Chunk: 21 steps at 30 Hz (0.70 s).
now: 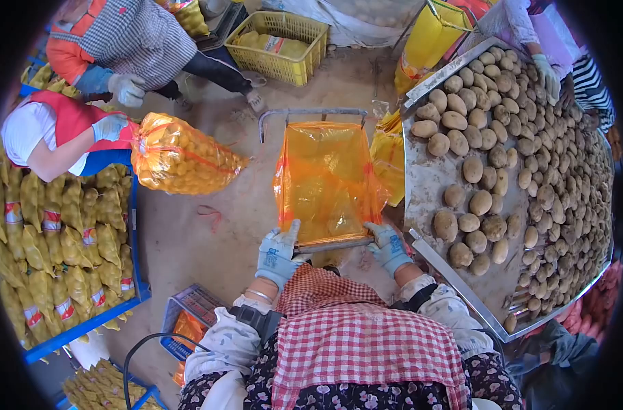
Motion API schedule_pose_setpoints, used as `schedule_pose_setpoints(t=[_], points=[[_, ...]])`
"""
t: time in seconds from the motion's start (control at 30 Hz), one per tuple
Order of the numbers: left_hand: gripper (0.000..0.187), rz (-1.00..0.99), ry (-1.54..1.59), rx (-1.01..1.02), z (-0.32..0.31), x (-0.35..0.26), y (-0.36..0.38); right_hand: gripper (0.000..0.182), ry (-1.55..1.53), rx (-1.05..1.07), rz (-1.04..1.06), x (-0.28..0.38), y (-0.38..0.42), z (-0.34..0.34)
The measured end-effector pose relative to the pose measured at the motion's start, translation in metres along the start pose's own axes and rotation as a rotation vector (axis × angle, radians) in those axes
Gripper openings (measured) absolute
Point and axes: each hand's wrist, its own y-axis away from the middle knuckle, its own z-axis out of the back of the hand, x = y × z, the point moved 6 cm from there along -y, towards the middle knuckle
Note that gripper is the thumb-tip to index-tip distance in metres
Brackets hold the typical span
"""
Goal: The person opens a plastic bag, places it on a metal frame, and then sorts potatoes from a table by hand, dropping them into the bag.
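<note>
An orange mesh bag (327,181) hangs with its mouth stretched over a metal frame (313,111) in front of me. Both of my hands wear light blue gloves. My left hand (279,255) is at the near left corner of the bag's mouth, its fingers closed on the mesh edge by the bar. At the near right corner, my right hand (388,247) grips the edge of the same bag. Part of each hand's fingers is hidden by the mesh and the bar. Through the translucent bag I see no potatoes.
On my right, a metal sorting table (438,184) bears many potatoes (480,202). At left a co-worker holds a full orange bag of potatoes (182,156); another person stands behind. Stacked yellow bags (69,246), a yellow crate (316,51) and a small crate (201,303) stand around.
</note>
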Motion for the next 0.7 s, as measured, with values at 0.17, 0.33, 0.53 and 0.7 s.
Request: schedule_pose_setpoints(t=[0.17,0.33,0.53,0.7], points=[[0.077,-0.138,0.123,0.283,-0.002,-0.002,-0.017,0.049,-0.182,0.076,0.030,-0.014,-0.012,-0.014],[0.072,-0.293,-0.288,0.230,0.004,-0.028,-0.033,0.064,0.157,-0.157,0.054,0.021,-0.014,0.019],[0.070,-0.215,-0.349,0.016,-0.007,-0.051,0.001,0.081,-0.292,0.062,-0.101,0.022,0.048,0.037],[0.067,-0.348,-0.280,0.002,-0.001,-0.085,-0.023,0.070,-1.137,0.344,-0.341,0.045,0.086,0.090]])
